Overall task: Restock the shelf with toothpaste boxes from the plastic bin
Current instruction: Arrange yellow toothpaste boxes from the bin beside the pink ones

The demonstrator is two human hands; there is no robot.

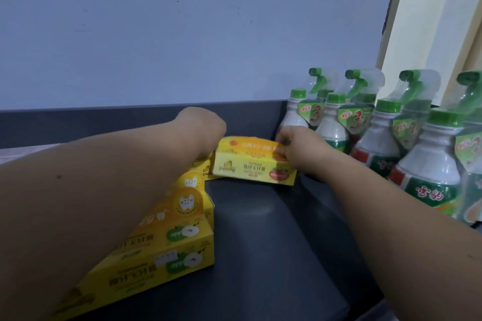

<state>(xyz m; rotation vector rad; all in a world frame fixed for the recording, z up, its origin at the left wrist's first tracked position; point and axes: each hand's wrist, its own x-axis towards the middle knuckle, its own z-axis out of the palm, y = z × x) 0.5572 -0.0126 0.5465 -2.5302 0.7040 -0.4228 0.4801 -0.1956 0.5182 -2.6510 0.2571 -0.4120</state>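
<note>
Yellow toothpaste boxes [254, 167], dark grey shelf [273, 242], green-capped bottles [427, 164]

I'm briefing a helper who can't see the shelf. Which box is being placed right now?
Start at the green-capped spray bottles along the dark shelf's right side. Directly left of them, near the back, both hands hold one yellow toothpaste box. Unlike the green-apple boxes in front, it carries a red fruit picture.
</note>
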